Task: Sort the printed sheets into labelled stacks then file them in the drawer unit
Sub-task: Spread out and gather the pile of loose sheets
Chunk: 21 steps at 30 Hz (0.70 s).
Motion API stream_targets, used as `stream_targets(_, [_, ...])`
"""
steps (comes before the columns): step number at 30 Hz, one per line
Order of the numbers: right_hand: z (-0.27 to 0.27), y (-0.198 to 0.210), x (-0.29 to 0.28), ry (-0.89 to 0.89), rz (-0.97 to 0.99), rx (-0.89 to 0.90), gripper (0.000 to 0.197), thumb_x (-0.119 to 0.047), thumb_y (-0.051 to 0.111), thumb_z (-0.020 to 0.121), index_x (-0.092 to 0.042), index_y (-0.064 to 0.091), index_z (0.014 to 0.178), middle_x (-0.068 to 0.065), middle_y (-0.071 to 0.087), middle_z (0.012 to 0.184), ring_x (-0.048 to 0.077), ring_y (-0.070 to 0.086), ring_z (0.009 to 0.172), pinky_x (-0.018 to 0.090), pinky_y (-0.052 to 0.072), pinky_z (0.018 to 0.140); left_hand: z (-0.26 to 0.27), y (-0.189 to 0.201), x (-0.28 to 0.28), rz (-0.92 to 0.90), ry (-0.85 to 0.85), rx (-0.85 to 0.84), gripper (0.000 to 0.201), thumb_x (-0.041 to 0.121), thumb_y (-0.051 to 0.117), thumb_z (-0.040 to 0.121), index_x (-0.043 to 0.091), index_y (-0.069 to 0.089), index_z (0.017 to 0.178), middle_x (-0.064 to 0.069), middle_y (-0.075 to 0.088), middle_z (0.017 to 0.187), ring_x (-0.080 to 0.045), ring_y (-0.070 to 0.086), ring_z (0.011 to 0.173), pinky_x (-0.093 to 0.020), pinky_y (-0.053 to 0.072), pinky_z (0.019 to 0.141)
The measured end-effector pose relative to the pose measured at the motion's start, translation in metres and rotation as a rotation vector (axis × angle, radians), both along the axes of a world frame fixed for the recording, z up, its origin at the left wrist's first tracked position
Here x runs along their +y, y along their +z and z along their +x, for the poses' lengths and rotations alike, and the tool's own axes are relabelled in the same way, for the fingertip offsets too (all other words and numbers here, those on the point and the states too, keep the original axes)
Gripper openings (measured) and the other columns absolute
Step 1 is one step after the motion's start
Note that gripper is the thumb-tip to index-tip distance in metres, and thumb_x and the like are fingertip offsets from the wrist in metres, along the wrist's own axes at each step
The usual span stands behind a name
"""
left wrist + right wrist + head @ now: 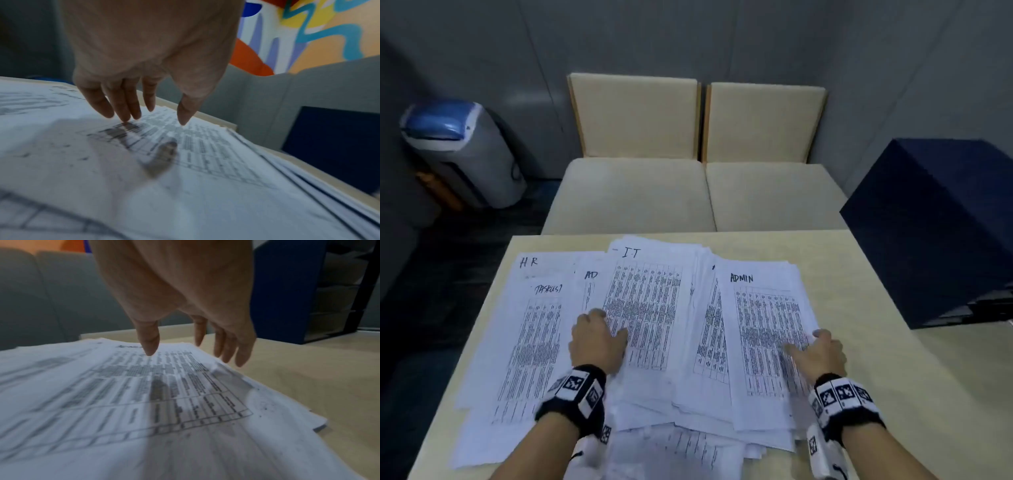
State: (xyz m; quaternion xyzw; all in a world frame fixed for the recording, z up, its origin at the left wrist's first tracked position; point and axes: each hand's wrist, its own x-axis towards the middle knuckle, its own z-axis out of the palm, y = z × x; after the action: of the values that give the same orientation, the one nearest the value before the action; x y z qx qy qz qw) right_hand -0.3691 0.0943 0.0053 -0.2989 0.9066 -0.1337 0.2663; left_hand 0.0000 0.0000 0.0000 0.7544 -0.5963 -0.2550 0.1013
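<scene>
Printed sheets with tables lie fanned over the beige table. A sheet marked HR is at the left, one marked IT in the middle, one marked ADMIN at the right. My left hand lies over the IT sheet's left edge, fingers straight, fingertips touching paper. My right hand hovers at the ADMIN stack's right edge, its thumb over the sheet, its fingers straight and past the edge. The dark blue drawer unit stands at the table's right.
Two cream chairs face the table's far edge. A grey bin with a blue lid stands on the floor at the left. More loose sheets lie at the near edge. Bare tabletop shows right of the papers.
</scene>
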Motion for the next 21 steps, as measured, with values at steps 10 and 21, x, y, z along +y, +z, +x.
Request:
stream_targets(10, [-0.023, -0.021, -0.030, -0.077, 0.128, -0.209, 0.066, -0.070, 0.074, 0.073, -0.008, 0.060, 0.092, 0.010, 0.060, 0.089, 0.026, 0.063, 0.083, 0.032, 0.049, 0.075, 0.028, -0.015, -0.020, 0.072, 0.240, -0.066, 0.086, 0.056, 0.076, 0.076, -0.001, 0.045, 0.132, -0.025, 0.045, 0.134, -0.040, 0.045, 0.125, -0.055, 0.044, 0.102])
stream_targets(21, [0.028, 0.011, -0.034, -0.141, -0.215, -0.399, 0.015, -0.015, 0.070, 0.092, -0.014, 0.071, 0.107, 0.012, 0.073, 0.114, 0.026, 0.063, 0.093, 0.032, 0.048, 0.087, 0.015, -0.013, -0.010, 0.172, 0.201, -0.082, 0.093, 0.067, 0.073, 0.072, 0.009, 0.039, 0.137, -0.013, 0.068, 0.114, -0.032, 0.065, 0.108, -0.055, 0.036, 0.108])
